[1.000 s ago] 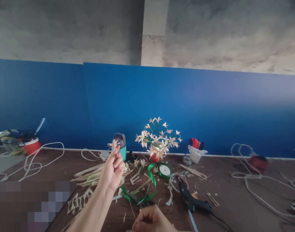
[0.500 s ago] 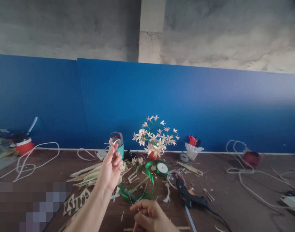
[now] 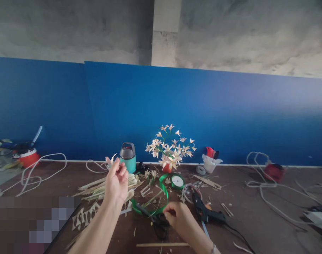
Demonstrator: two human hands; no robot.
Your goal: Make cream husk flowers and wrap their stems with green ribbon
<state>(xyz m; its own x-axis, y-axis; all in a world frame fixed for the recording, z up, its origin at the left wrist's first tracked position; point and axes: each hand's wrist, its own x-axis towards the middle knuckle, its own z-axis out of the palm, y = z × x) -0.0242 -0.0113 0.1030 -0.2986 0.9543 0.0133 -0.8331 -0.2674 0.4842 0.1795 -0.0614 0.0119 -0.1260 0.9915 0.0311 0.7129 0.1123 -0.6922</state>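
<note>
My left hand (image 3: 116,183) is raised above the table, fingers pinched on a small pale leaf flower (image 3: 110,160). My right hand (image 3: 180,218) rests low on the brown table (image 3: 256,225), fingers curled onto black scissors (image 3: 158,222) beside a loose green ribbon (image 3: 150,211). A thin pale strip (image 3: 162,244) lies just in front of that hand.
A pot of pale leaf flowers (image 3: 169,151) stands at the back with a green ribbon spool (image 3: 177,181), a teal jar (image 3: 127,156) and a black glue gun (image 3: 207,212). Cut leaf strips (image 3: 97,187) lie at left. White cables (image 3: 266,190) trail on both sides before a blue wall (image 3: 203,113).
My right hand moved forward from the bottom edge onto the scissors. My left hand shifted a little left and lower with the flower.
</note>
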